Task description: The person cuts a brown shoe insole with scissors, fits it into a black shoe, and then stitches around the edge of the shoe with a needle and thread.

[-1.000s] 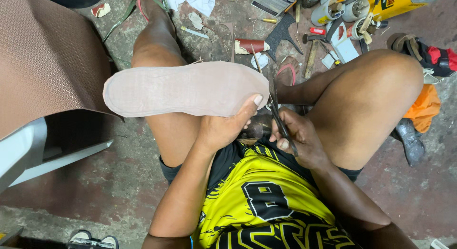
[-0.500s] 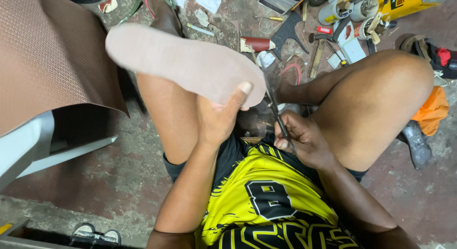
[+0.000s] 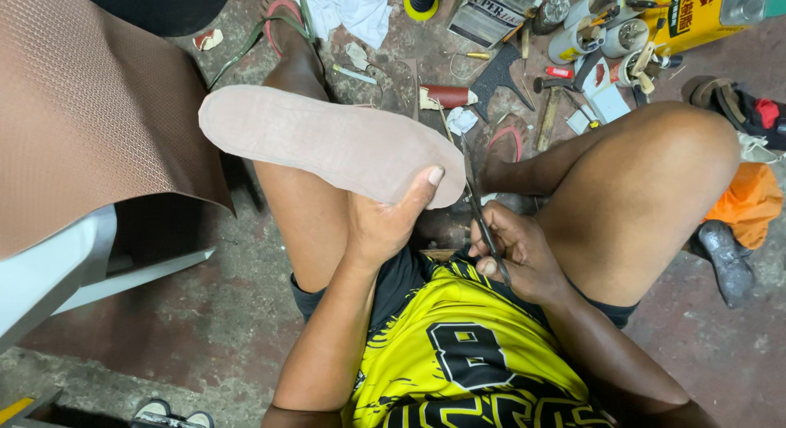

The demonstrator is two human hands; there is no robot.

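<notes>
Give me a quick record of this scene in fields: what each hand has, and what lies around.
Left hand: holds a pale sole-shaped cutout, thumb on its top face
Right hand: grips scissors, blades at the cutout's rounded end
Seat: person sits low, knees apart, in a yellow and black shirt
Left side: brown textured sheet draped over a white chair
Floor ahead: cans, hammer, white cloth, scraps

The left hand (image 3: 385, 223) holds a pink sole (image 3: 327, 141) up, with the thumb on top near its round end. The right hand (image 3: 516, 252) holds scissors (image 3: 479, 207) right at the edge of the sole. Tools (image 3: 557, 76) and cans (image 3: 598, 35) lie on the floor (image 3: 205, 305) beyond the knees.
</notes>
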